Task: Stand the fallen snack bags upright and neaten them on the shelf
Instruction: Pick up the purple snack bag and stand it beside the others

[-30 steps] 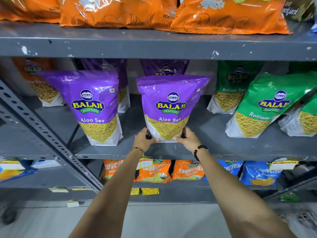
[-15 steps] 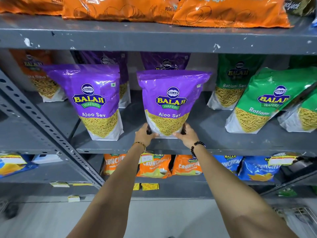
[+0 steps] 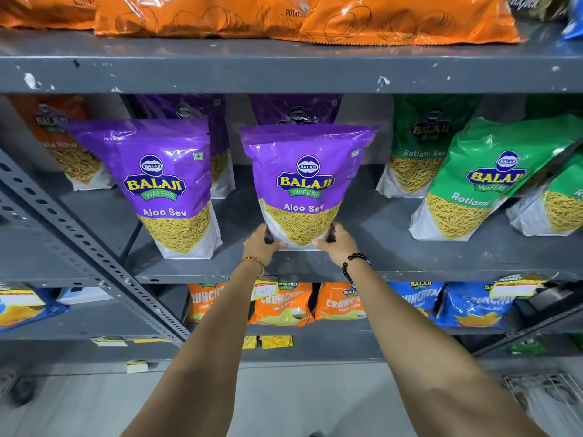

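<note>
Behind the front Aloo Sev bag [image 3: 304, 184], a second purple bag [image 3: 296, 110] shows only its top; its label is too dim to read. The same front bag hides the fingertips of the left hand [image 3: 260, 246] and the right hand [image 3: 336, 244] at its base. Above it, the orange bags [image 3: 252, 14] are cut off by the top edge. To its right, a green bag [image 3: 564, 203] runs off the frame's side.

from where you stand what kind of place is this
Most likely a small grocery or snack shop aisle. Grey metal shelving carries rows of matching branded snack bags, such as the purple Aloo Sev bag and green Ratlami Sev bags, and a handwritten price tag hangs on the shelf edge.
</note>
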Demonstrator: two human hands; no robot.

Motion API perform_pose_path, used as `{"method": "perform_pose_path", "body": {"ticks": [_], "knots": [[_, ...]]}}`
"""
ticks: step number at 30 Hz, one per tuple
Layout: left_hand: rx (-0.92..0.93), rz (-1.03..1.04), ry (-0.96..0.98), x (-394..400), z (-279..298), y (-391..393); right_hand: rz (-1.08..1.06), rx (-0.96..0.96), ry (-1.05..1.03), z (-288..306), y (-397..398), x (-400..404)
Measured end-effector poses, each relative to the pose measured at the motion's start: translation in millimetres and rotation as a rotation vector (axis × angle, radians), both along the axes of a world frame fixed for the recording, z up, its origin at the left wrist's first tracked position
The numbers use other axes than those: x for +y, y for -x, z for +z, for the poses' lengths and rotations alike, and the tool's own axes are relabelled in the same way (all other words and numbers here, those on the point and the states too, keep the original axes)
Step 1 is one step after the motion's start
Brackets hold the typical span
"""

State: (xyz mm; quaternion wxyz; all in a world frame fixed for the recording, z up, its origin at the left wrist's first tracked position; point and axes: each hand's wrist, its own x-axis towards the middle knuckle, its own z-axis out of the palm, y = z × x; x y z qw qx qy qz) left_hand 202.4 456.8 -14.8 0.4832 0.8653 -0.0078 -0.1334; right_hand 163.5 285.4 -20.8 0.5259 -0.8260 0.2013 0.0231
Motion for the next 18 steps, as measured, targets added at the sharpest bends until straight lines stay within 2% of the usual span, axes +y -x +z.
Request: {"method": "perform_pose_path", "body": {"ticks": [18], "knots": [[-0.025, -0.005, -0.034, 7.3, -5.6, -6.0, 0.014, 0.019, 0.019, 2.1, -0.5, 5.7]]}}
